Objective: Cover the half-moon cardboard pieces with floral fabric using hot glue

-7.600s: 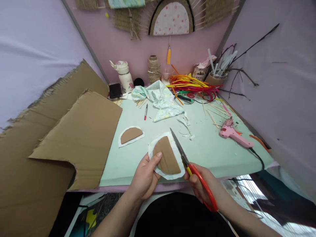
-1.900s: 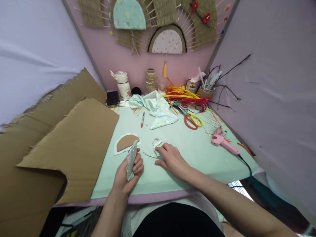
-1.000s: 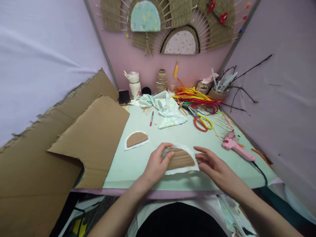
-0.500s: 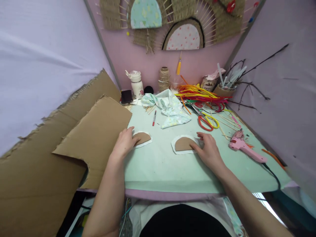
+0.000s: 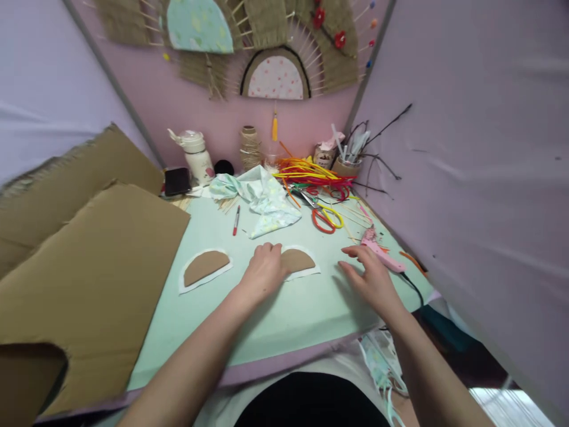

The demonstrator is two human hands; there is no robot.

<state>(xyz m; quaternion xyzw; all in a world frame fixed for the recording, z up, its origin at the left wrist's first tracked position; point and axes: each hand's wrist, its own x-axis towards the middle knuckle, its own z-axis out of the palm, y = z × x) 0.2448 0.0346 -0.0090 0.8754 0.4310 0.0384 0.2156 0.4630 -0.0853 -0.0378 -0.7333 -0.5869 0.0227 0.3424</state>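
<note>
Two cardboard half-discs backed with white fabric lie on the pale green table (image 5: pixel 284 308). My left hand (image 5: pixel 264 274) rests with loosely curled fingers on the left end of the right half-disc (image 5: pixel 299 261). The other half-disc (image 5: pixel 203 268) lies apart to the left. My right hand (image 5: pixel 370 277) hovers open just above the table, fingers spread, its tips close to the pink glue gun (image 5: pixel 380 255). Neither hand holds anything.
Red and yellow scissors (image 5: pixel 323 217) lie behind, by a heap of coloured strips (image 5: pixel 311 173). Patterned cloth (image 5: pixel 262 200), a red pen (image 5: pixel 236 220), a twine spool (image 5: pixel 250 146) and a white bottle (image 5: pixel 195 157) stand further back. Large cardboard sheets (image 5: pixel 84 279) cover the left.
My left hand left the left half-disc and came over onto the right one. My right hand let go of the right half-disc and moved right toward the glue gun. The view swung right.
</note>
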